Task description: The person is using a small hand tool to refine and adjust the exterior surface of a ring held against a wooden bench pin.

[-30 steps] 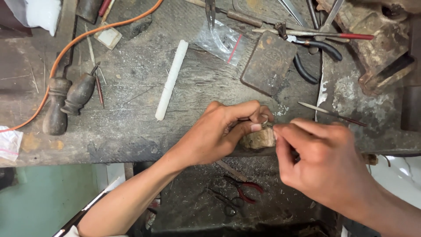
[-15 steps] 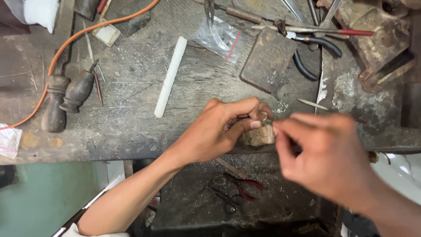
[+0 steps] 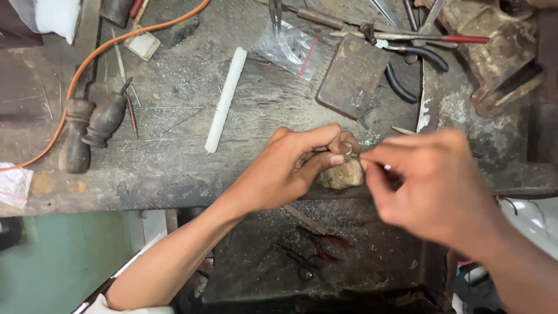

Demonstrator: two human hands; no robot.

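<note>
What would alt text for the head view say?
Left hand pinches a small metal ring against a wooden peg at the workbench edge; the blurred right hand meets it. White stick lies behind.

scarred, matt grey wooden bench (image 3: 174,168); worn wooden peg (image 3: 343,174); small ring (image 3: 347,155), seemingly shiny metal.

At the top of your bench lay a small clear plastic bag (image 3: 289,47) with a red strip along one edge, crumpled, just left of a dark flat block (image 3: 353,75). Another clear bag (image 3: 13,184) with a red line sat at the bench's far left edge, partly cut off.
</note>
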